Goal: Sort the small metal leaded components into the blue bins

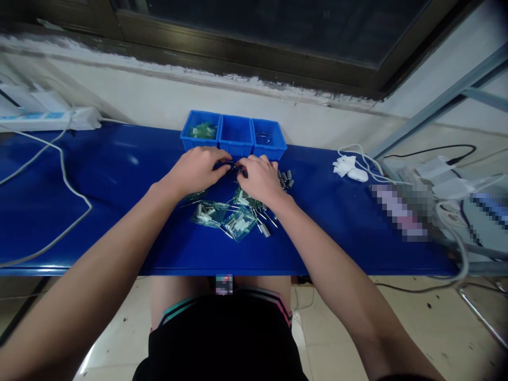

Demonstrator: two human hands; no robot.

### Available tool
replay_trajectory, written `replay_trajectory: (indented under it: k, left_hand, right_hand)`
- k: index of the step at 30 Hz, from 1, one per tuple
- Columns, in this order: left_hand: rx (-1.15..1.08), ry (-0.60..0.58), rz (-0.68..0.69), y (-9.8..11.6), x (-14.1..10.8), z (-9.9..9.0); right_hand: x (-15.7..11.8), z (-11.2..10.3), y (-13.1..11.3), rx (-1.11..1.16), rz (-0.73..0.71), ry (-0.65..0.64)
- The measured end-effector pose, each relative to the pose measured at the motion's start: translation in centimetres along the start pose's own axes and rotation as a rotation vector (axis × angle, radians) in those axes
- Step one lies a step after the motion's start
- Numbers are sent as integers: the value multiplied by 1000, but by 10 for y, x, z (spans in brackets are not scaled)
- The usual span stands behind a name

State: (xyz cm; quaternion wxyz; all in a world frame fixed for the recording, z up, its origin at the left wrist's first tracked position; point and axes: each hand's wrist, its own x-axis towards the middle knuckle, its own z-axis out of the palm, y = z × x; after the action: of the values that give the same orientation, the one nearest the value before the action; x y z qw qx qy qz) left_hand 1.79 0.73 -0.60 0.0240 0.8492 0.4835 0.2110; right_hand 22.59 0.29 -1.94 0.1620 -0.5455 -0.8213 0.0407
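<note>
The left hand [203, 168] and right hand [261, 178], both barely open, pinch a small dark piece [234, 166]. It is over the table [333, 227], near the blue boxes [235, 150]. I cannot tell which way its long side points.

No lettering, brand, number or sign can be read here. Any print on the small clear packets [240, 224] is too small to make out, and the flat thing [397, 209] at right is blurred into squares.
</note>
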Motion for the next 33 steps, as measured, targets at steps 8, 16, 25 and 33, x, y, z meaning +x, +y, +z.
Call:
replay_trajectory:
  k: [8, 16, 25, 33]
  left_hand:
    - [-62, 148, 0, -8, -4, -11]
    - [-69, 33, 34, -5, -3, 3]
    - [-100, 27, 13, -3, -2, 0]
    - [-111, 18, -2, -6, -2, -2]
  right_hand:
    - [3, 3, 2, 73, -43, -11]
    - [4, 1, 1, 162, -50, -83]
    - [3, 5, 2, 177, -112, -100]
    - [1, 0, 3, 177, -129, -108]
